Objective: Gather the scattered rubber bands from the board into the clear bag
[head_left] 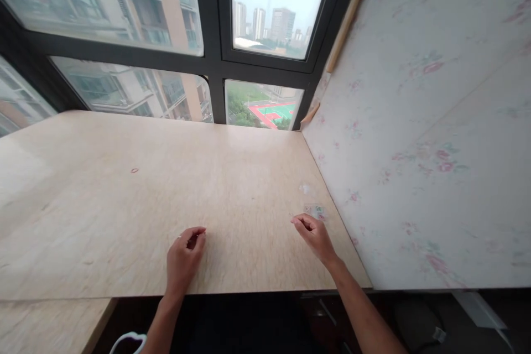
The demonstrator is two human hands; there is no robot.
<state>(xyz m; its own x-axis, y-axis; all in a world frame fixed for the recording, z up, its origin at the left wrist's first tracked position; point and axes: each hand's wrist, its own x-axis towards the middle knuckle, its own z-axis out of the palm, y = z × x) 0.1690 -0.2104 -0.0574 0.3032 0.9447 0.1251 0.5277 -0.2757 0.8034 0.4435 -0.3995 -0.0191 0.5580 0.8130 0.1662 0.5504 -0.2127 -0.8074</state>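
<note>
Counter (249, 265) front edge: left hand (182, 260), fingertips closed; right hand (317, 238), fingertips pinched; cannot tell on what. Near right edge: clear packet (315, 211), coloured patches showing, just past right hand; clear piece (306, 189) beyond. Farther, leftward: red loop (134, 170).

Dark-framed windows (214, 66), daylight, floral wall (415, 121), pale counter (103, 221)

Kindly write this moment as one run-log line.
left hand: curled, contents unclear; right hand: near printed piece, contents unclear; red loop: on counter
</note>
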